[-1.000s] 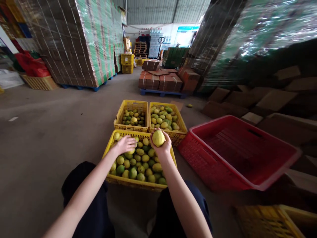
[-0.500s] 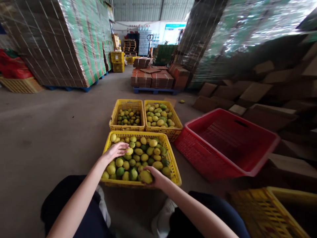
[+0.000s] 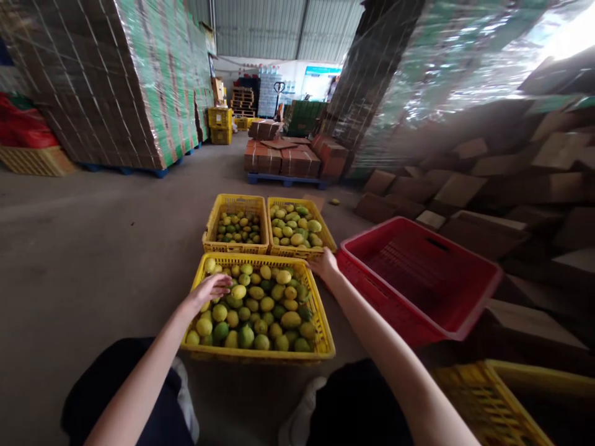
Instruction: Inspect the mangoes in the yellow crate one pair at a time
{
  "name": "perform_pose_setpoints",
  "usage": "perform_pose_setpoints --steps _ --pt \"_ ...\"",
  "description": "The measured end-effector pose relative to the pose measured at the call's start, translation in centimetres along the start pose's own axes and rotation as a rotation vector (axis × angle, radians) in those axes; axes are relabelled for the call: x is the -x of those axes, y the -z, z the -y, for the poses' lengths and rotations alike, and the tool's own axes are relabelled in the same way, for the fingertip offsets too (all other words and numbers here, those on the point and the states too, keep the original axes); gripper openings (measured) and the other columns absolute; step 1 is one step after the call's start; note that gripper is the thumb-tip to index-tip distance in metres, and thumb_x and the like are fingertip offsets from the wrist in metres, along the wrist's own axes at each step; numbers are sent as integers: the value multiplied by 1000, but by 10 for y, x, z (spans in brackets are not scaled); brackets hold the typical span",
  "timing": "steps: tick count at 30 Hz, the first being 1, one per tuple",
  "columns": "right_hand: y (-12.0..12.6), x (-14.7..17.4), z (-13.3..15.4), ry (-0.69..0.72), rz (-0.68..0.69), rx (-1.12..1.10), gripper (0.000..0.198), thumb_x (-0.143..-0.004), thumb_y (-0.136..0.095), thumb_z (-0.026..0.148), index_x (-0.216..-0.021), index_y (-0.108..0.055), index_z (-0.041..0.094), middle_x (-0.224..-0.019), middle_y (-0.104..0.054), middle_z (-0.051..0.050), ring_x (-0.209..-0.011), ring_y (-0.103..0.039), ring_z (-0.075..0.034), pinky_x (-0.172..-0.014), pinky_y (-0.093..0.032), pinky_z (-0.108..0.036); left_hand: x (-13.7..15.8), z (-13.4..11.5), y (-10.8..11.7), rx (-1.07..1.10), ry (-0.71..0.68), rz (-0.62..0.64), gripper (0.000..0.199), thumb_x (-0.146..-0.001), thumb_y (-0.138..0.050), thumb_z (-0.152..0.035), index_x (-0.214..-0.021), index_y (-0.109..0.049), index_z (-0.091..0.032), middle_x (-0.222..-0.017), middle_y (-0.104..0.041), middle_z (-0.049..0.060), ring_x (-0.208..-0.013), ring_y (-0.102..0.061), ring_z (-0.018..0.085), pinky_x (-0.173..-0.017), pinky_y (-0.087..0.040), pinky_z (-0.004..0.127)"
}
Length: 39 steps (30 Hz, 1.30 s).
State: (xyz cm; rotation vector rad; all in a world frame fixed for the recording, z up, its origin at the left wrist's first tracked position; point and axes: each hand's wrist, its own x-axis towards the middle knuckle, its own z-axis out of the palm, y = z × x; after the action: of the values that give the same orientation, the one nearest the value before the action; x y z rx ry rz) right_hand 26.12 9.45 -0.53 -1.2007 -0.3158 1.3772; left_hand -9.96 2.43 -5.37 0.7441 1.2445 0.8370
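Observation:
The near yellow crate [image 3: 328,344] holds many yellow and green lemons [image 3: 254,305]. My left hand [image 3: 211,288] hovers over its left side, fingers stretched out and nothing gripped, close beside a yellow lemon [image 3: 238,292]. At the crate's far right corner is my right hand [image 3: 326,265], its fingers extended and no fruit seen in it; the fingertips are partly blurred. Just beyond it stands the back right yellow crate [image 3: 301,253] with larger lemons, one bright yellow lemon [image 3: 315,226] lying on top. Smaller lemons fill part of the back left yellow crate [image 3: 210,232].
A red crate [image 3: 372,303] stands tilted to the right, with another yellow crate [image 3: 493,384] at lower right. Flattened cardboard boxes [image 3: 460,189] heap up behind. Wrapped pallet stacks [image 3: 153,80] rise on both sides, and a low pallet of cartons [image 3: 283,158] sits ahead.
My right hand has moved from the near crate's front up to its far right corner, and the lemon it held is out of it. My left hand stays over the lemons.

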Motion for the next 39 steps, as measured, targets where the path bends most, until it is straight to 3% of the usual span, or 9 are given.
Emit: perform_pose_setpoints --steps 3,7,12,16,22,27,33,36,39 --pt "11 29 -46 -230 -49 84 11 -90 -53 21 -101 -56 20 -81 -64 -2 -50 -61 -16 -56 -60 -37 -8 16 -4 -77 -16 -40 12 -82 -71 -32 -81 -73 -20 -84 -76 6 -92 -74 25 -85 -50 32" --pt "11 61 -81 -380 60 97 7 -89 -53 17 -88 -60 19 -81 -70 -7 -65 -71 -20 -63 -62 -36 -13 31 -18 -106 21 63 14 -83 -71 -24 -70 -66 -22 -69 -69 3 -100 -72 29 -92 -52 37" --pt "7 62 -70 -266 178 18 12 -84 -56 13 -84 -65 20 -78 -75 -5 -66 -72 -20 -58 -59 -32 -28 22 -14 -136 -59 48 18 -82 -73 -31 -71 -63 -23 -85 -72 8 -122 -65 35 -105 -49 44" --pt "8 55 -63 -338 210 -43 14 -80 -56 9 -83 -65 20 -78 -76 -7 -67 -72 -22 -59 -59 -33 -49 20 -2 -263 -99 -88 24 -82 -74 -35 -71 -58 -21 -95 -72 10 -128 -61 32 -106 -48 40" --pt "0 60 -63 -354 239 -64 14 -79 -57 10 -78 -66 19 -72 -74 -6 -65 -69 -21 -61 -58 -31 -72 70 -33 -498 -131 -258 34 -70 -85 -30 -88 -58 -20 -123 -64 13 -144 -42 35 -118 -35 38" --pt "-4 71 -63 -347 175 -42 16 -80 -54 10 -73 -64 20 -67 -72 -4 -59 -66 -17 -58 -55 -27 -79 100 -56 -694 -96 -338 47 -75 -82 -24 -116 -58 -21 -131 -62 14 -137 -48 34 -117 -35 45" --pt "-11 73 -88 -388 16 91 12 -84 -53 13 -79 -61 21 -68 -67 -2 -54 -60 -15 -54 -53 -25 -73 67 -54 -828 -48 -283 29 -71 -86 -28 -87 -65 -18 -87 -69 5 -104 -64 30 -95 -47 40" --pt "-17 74 -99 -431 -30 116 5 -88 -57 24 -89 -61 23 -70 -62 0 -55 -59 -16 -55 -56 -30 -58 27 -65 -794 -88 -103 28 -78 -80 -40 -82 -69 -15 -72 -67 3 -84 -65 24 -81 -49 33" --pt "-27 78 -101 -465 17 22 20 -91 -59 45 -97 -61 26 -72 -59 1 -56 -61 -17 -53 -57 -33 -40 -24 -77 -774 -160 162 37 -74 -83 -46 -89 -75 -14 -79 -74 4 -79 -66 21 -76 -49 30"
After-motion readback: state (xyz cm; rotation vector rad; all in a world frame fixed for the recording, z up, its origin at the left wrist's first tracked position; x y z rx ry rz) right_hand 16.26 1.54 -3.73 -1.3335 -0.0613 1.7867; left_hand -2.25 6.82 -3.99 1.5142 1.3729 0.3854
